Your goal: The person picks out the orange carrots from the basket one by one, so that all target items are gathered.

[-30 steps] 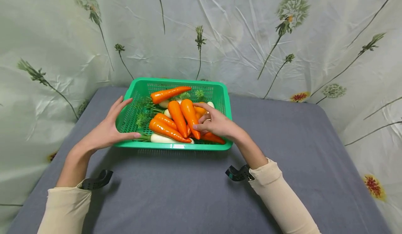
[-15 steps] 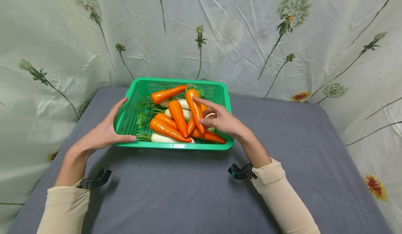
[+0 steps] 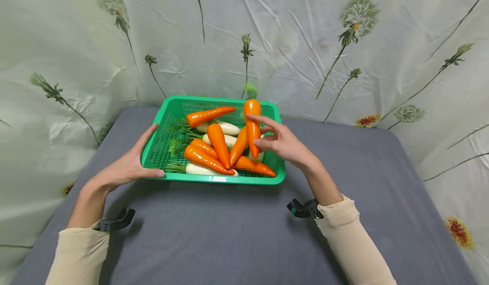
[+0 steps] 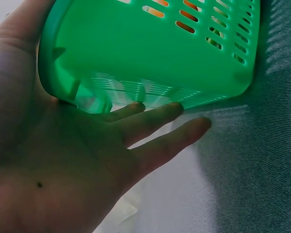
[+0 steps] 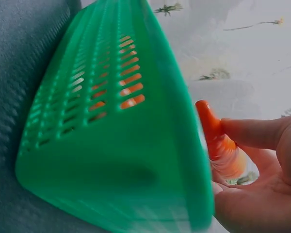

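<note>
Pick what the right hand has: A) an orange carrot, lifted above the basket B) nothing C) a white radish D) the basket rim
A: the right hand pinches an orange carrot, tip down, above the green basket; the left hand rests on the basket's left side.

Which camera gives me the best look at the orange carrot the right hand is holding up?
Head view: the orange plastic carrot shows whole, pinched upright by the right hand. Right wrist shows only its blurred tip; left wrist shows none.
</note>
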Available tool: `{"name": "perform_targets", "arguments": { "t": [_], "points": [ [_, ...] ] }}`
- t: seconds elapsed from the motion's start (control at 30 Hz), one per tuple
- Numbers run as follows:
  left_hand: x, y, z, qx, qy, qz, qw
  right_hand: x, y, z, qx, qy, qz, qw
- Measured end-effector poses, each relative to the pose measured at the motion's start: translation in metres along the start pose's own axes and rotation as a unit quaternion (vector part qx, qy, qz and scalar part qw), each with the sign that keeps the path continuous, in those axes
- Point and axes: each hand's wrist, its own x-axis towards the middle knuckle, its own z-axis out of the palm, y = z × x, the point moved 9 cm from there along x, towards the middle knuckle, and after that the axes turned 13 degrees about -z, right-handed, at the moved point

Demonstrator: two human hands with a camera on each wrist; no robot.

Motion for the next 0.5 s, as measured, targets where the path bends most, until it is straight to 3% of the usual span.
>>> {"name": "perform_targets", "arguments": {
  "t": [0.2, 0.5],
  "points": [
    [-0.001, -0.001, 0.0, -0.002, -0.008, -0.007, 0.9999, -0.004, 0.002, -0.015, 0.054, 0.027, -0.01, 0.998],
    [0.003, -0.001, 0.003, -0.007, -0.011, -0.001, 0.9999, -0.015, 0.008, -0.037, 0.037, 0.047, -0.01, 0.998]
  ]
}}
